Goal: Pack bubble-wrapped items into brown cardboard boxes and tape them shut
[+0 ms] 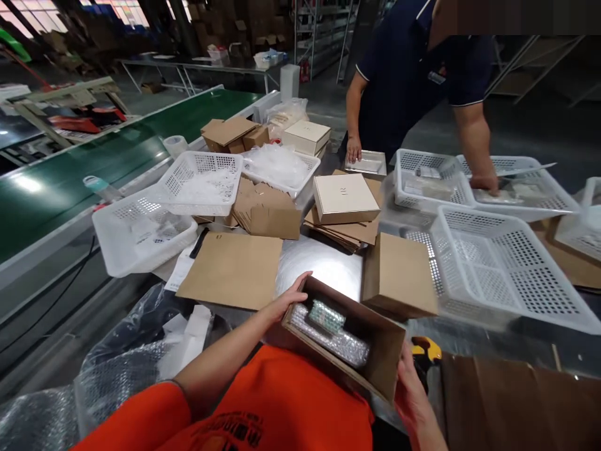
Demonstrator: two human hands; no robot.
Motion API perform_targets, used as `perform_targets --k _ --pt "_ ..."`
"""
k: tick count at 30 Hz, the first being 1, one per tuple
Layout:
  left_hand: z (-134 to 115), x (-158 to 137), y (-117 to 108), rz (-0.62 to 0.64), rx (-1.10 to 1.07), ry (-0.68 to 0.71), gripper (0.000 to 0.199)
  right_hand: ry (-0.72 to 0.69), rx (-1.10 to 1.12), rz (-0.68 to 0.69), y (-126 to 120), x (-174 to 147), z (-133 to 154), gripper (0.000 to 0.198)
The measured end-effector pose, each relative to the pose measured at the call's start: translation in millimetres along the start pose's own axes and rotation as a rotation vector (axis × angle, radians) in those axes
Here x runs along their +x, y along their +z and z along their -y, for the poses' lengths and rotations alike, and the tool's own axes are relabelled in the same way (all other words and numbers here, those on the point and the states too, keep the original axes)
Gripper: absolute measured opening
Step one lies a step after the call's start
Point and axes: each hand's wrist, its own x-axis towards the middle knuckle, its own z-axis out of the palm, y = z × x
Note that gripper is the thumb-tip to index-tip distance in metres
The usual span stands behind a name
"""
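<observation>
An open cardboard box point(389, 369) is tilted toward me just in front of my orange shirt. Inside it lie bubble-wrapped items point(335, 335), one of them greenish; what they are I cannot make out. My left hand point(292, 297) grips the box's left end, with the thumb at the rim. At the opposite end my right hand point(409, 382) holds the box's right wall. Just beyond stands a closed cardboard box point(399, 275). A flat cardboard sheet point(230, 269) lies to the left of my left hand. Beside my right hand is a yellow-and-black tool point(426, 348), perhaps a tape dispenser.
White plastic baskets point(516, 263) stand on the right, and more baskets point(201, 188) on the left. A cream gift box point(346, 194) rests on flat cardboard. Opposite, a co-worker point(404, 81) reaches into a basket. A green conveyor point(154, 134) runs along the left; bubble wrap point(113, 351) lies lower left.
</observation>
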Motion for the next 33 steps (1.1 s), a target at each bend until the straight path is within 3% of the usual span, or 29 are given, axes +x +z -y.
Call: perform_targets --k 4,10,14,19,21,22,24,25,26,27,28,29,33 --pt "-8 -15 -18 -0.099 -0.024 -0.005 0.065 0.040 0.115 0.080 29 -5 -7 0.086" --pt "-7 -12 -35 -0.025 0.190 -0.048 0.108 0.061 0.276 0.025 44 1 -2 0.083" --pt "-1 -5 -31 -0.043 0.501 0.058 0.113 0.095 0.299 0.040 44 2 -3 0.076" --pt "-4 -6 -31 -0.047 0.438 0.016 0.101 0.120 0.198 0.075 26 4 -5 0.086" --pt "-6 -6 -31 -0.061 0.398 0.017 0.100 -0.027 -0.033 -0.051 19 3 14 0.091" --pt "-7 -7 -31 -0.065 0.346 0.008 0.098 -0.197 -0.209 -0.147 19 3 30 0.088" --pt "-8 -7 -30 -0.076 0.181 -0.026 0.089 -0.668 -0.624 -0.286 30 4 68 0.068" --pt "-9 -7 -29 -0.082 0.092 -0.045 0.085 -0.909 -0.816 -0.232 42 6 87 0.053" --pt "-9 -7 -29 -0.093 0.022 -0.056 0.082 -1.047 -1.006 -0.084 59 8 104 0.039" --pt "-9 -7 -28 -0.103 -0.020 -0.059 0.080 -1.115 -1.157 0.147 79 10 118 0.035" --pt "-9 -7 -28 -0.109 -0.037 -0.056 0.079 -1.052 -1.345 0.345 101 13 126 0.035" --pt "-9 -7 -29 -0.112 -0.038 -0.047 0.078 -0.905 -1.579 0.526 125 16 130 0.041" --pt "-1 -2 -32 -0.129 -0.025 -0.007 0.073 -0.669 -1.867 0.610 198 30 106 0.064"
